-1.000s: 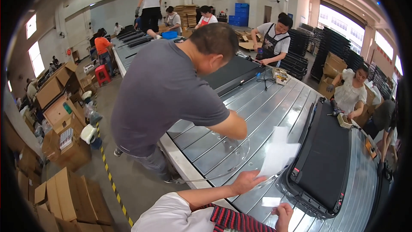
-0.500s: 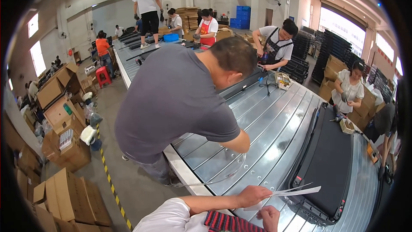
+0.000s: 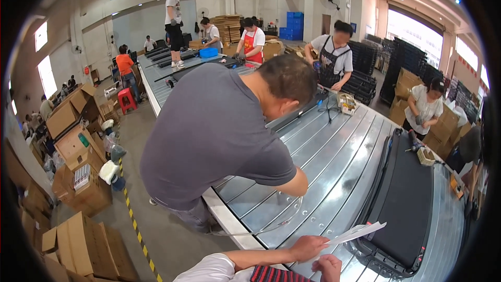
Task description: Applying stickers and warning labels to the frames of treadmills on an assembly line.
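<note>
Thin white strips (image 3: 357,234) stick out to the right from my left hand (image 3: 309,247), whose fingers are pinched around their near end. They look like paper or film; the exact kind is unclear. Just below and to the right, my right hand (image 3: 329,267) has its fingers curled in. Whatever it holds, if anything, is hidden. Both hands are above the near edge of a metal-topped table (image 3: 334,188). Beyond the strips' tips lies a long black panel (image 3: 402,203) with a black frame.
A co-worker in a grey shirt (image 3: 209,130) leans over the table at my left, beside a clear looped tube (image 3: 286,221). A parts box (image 3: 346,103) and a drill (image 3: 415,141) are on the table. Cardboard boxes (image 3: 86,245) stand on the floor at left.
The strips now lie closer together and tilt further up. My hands have shifted slightly. The person standing on the far table has turned, and the co-worker in stripes has lowered an arm.
</note>
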The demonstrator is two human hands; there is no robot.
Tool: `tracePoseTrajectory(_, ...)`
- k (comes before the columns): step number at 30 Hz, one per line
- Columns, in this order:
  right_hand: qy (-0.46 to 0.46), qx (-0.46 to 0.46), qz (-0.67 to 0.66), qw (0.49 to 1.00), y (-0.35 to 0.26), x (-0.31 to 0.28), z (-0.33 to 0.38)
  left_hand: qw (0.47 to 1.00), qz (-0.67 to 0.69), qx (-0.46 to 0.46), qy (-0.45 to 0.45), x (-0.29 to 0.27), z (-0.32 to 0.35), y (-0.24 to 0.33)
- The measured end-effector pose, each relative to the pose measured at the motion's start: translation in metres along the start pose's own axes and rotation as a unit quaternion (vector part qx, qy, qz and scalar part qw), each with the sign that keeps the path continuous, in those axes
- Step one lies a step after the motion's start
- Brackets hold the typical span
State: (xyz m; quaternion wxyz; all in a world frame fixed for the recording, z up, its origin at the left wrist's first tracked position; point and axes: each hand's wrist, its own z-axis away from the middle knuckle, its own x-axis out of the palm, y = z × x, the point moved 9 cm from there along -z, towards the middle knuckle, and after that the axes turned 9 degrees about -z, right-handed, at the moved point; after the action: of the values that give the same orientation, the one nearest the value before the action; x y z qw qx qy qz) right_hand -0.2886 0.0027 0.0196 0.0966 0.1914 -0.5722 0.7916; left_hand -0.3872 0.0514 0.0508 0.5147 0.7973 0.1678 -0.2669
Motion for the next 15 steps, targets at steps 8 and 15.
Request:
tracePoseTrajectory(8,-0.011,0.05,0.0,0.999,0.019,0.006,-0.007,0.998,0.025,-0.047,-0.038,0.007,0.015,-0.012)
tracePoseTrajectory(15,-0.066,0.03,0.006,0.997,0.014,0.013,-0.016,0.997,0.006,-0.059,-0.049,0.009,0.006,-0.022)
